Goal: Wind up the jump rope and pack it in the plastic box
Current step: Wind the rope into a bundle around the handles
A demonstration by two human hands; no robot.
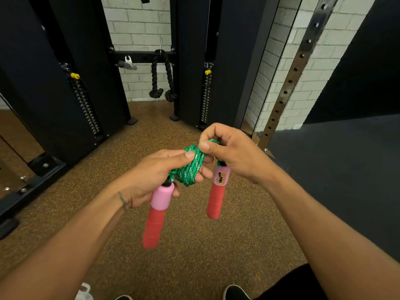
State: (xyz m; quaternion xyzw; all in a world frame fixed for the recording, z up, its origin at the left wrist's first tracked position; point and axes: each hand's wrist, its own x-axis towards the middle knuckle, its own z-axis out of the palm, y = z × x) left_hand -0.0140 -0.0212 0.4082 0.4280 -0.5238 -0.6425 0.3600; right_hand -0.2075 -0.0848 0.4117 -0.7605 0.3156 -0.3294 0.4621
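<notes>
The jump rope's green cord (191,167) is wound into a tight bundle held between both hands at chest height. My left hand (151,176) grips the bundle from the left, thumb on top. My right hand (229,150) pinches the cord's upper loops from the right. Two handles hang down from the bundle: the left handle (157,213), pink above and red below, and the right handle (216,191) with a small label on its pink part. No plastic box is in view.
Black cable machine columns (71,79) with weight stacks stand ahead, a black rope attachment (162,76) hanging between them before a white brick wall. A perforated steel upright (294,74) stands right. Brown speckled floor lies below, a dark mat (346,169) at right. My shoes (236,292) show at the bottom.
</notes>
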